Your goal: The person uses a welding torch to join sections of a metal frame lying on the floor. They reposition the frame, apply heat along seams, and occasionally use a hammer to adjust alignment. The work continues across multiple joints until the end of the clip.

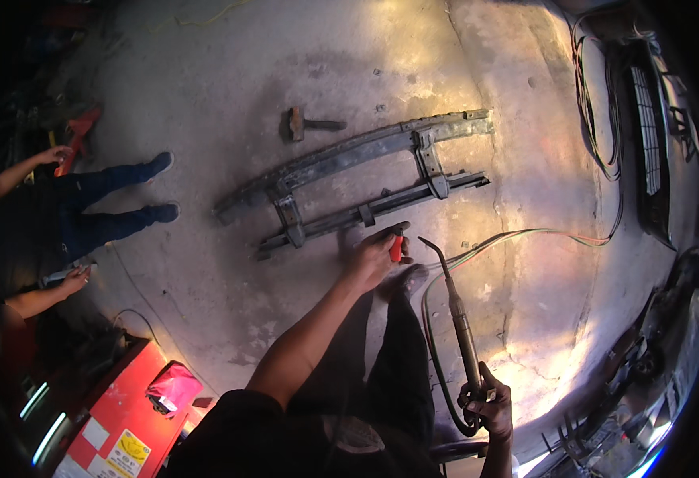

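Right hand (pixel 489 406) clenches long metal gas torch (pixel 459 319); left hand (pixel 377 255) pinches small red lighter (pixel 396 248) at tip's 9 o'clock. Step judged: lighting torch; next needs spark at nozzle, grey steel frame (pixel 357 175) on concrete floor (pixel 206 95) at 12 o'clock.

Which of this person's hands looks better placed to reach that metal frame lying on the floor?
Probably the left hand. It holds a small red tool stretched out close to the metal frame. The right hand sits back near the body, gripping the torch, whose bent tip points toward the frame.

Black short-sleeved shirt, dark trousers, dark shoe, bare forearms and hands.
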`<state>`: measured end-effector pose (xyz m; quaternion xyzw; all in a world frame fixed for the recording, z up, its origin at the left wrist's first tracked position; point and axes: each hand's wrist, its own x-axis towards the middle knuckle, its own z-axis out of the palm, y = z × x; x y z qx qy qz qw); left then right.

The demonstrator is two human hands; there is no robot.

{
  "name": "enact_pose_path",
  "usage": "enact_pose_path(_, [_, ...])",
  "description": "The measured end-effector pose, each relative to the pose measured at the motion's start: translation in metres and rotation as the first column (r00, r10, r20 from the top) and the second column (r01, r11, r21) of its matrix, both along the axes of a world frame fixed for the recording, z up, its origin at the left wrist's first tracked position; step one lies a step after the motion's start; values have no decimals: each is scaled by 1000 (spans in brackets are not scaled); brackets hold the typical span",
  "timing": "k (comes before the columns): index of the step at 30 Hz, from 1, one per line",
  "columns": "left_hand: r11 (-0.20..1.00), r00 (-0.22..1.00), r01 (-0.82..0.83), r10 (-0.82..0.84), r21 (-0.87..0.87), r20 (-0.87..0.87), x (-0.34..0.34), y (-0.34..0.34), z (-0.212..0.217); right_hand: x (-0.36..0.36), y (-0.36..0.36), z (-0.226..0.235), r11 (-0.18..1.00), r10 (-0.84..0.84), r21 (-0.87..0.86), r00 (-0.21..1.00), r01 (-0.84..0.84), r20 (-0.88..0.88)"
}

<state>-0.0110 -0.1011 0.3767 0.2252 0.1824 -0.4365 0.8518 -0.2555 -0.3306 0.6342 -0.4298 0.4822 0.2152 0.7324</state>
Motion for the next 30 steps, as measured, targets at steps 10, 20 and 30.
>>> enact_pose_path(10, [999, 991, 37, -33, -34, 132, 0, -17, 61, -15, -4, 55, 999, 51, 2, 990, -52, 135])
enact_pose_path(20, [967, 970, 244, -243, -69, 26, 19, -64, 111, -32, -45, 65, 999, 17, 31, 981, -24, 191])
enact_pose_path(30, [980, 989, 145, -142, 133, -27, -21, -150, 144, -54, -139, 49, 995, -38, 102, 972, 15, 233])
